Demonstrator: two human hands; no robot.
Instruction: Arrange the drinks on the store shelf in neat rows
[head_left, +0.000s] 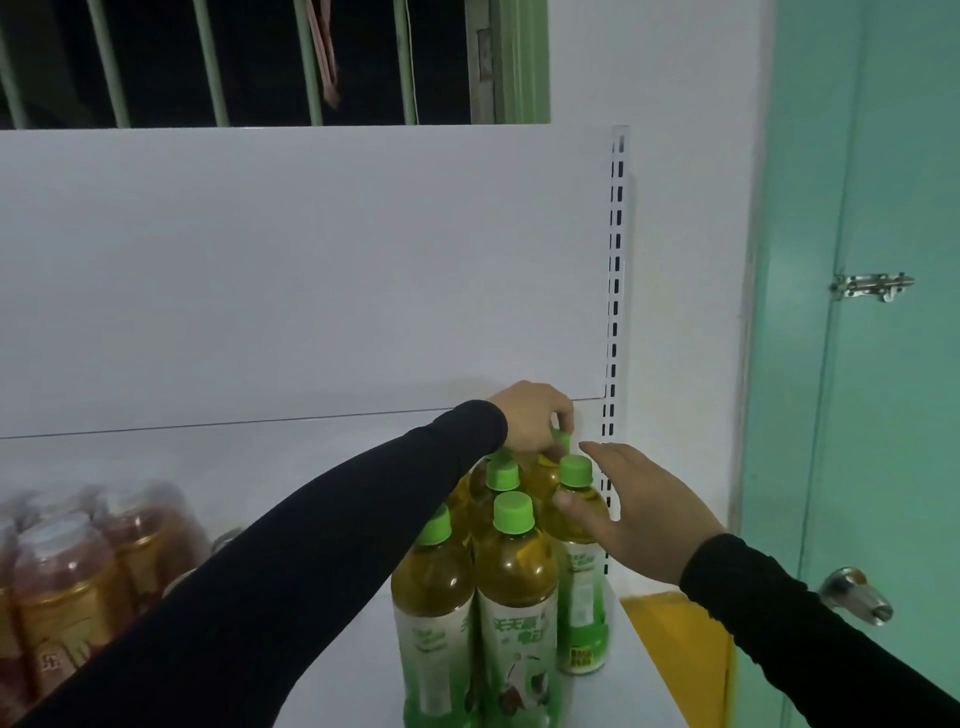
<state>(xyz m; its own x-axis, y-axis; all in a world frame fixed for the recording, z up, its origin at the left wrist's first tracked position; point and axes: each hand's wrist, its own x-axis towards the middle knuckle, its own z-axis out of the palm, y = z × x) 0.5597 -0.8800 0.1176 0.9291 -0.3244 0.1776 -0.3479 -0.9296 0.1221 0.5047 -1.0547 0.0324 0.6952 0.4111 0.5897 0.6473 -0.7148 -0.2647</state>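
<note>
White sheet metal forms the shelf (332, 467) and its back panel (311, 270); a slotted upright (616, 322) runs down the right edge. A cluster of green-capped bottles (514, 571) with yellow-green drink stands upright at the shelf's right end, touching one another in short rows. The left hand (532, 418), in a black sleeve, curls its fingers around the cap of the rearmost bottle (561, 441). The right hand (639, 512) has straight, spread fingers, with the thumb touching the shoulder of the right-hand bottle (576, 525). Shrink-wrapped packs of reddish drinks (78, 571) sit blurred at the left. Behind the panel, a barred window (208, 62) shows darkness. A teal door (883, 364) with a metal latch (872, 287) stands to the right.
</note>
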